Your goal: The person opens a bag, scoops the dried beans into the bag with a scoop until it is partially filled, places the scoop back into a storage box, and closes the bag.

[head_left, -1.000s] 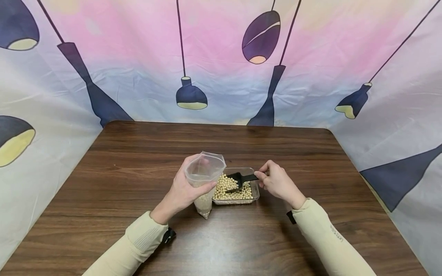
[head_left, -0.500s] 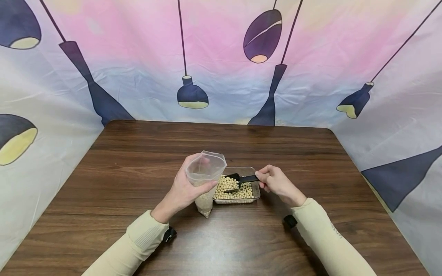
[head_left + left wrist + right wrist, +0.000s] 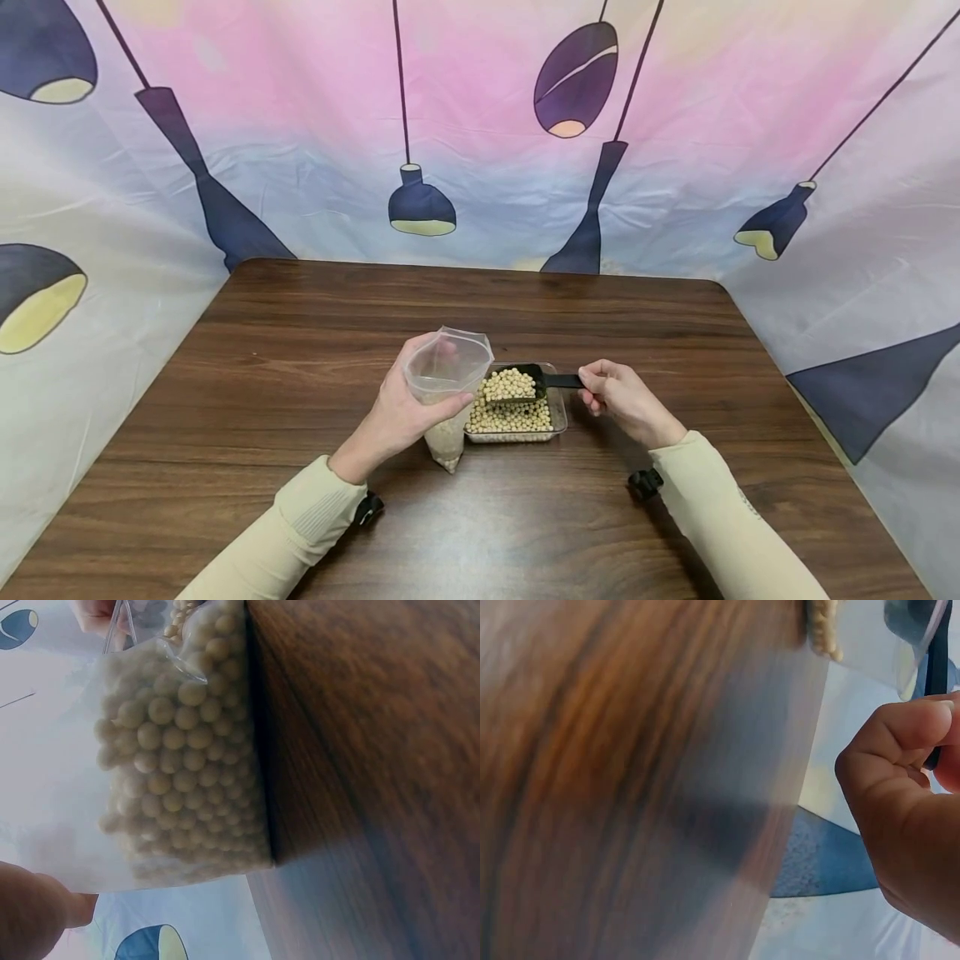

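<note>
In the head view my left hand [image 3: 401, 408] holds a clear plastic bag [image 3: 447, 367] upright, its mouth spread wide. Pale round beans, much like soybeans, fill the lower part of the bag [image 3: 180, 765] in the left wrist view. Just right of it stands a clear rectangular container [image 3: 558, 421] with more of the beans [image 3: 517, 419] inside. Above these my right hand [image 3: 626, 400] pinches the handle end of a black scoop [image 3: 562, 381], which carries a heap of beans. The right wrist view shows the curled fingers [image 3: 907, 727] on the scoop's handle.
Everything stands on a dark wood-grain table [image 3: 337, 308]. A patterned cloth [image 3: 487, 208] with printed lamps hangs behind and along both sides. Black wrist cameras [image 3: 645, 483] sit under both sleeves.
The scoop has risen out of the beans and now bears a heap. My right hand has moved a little to the right. The left hand and bag stay nearly still.
</note>
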Tool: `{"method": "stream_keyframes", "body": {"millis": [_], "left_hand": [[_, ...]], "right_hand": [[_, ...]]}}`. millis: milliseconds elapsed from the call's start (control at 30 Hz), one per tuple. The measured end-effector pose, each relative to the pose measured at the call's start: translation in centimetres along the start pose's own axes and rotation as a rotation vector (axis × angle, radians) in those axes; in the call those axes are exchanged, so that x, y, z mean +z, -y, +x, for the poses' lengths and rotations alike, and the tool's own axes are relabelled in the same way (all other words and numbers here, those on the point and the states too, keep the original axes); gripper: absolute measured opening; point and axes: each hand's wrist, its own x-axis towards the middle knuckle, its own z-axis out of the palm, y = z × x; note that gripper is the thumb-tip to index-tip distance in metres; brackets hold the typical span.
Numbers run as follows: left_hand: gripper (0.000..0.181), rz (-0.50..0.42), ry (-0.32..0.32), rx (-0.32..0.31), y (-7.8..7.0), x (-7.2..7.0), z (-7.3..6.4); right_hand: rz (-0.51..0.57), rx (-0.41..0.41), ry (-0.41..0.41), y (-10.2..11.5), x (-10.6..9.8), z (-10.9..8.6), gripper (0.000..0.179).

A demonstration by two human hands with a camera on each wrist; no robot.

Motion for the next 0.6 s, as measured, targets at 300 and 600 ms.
{"method": "stream_keyframes", "body": {"millis": [300, 600], "left_hand": [[0.075, 0.004, 0.020, 0.022, 0.0, -0.1, 0.0], [0.081, 0.001, 0.049, -0.004, -0.1, -0.2, -0.1]], "right_hand": [[0.078, -0.027, 0.037, 1.1, -1.6, -1.1, 0.020], [0.169, -0.079, 0.026, 2.9, -2.7, -2.2, 0.024]]}}
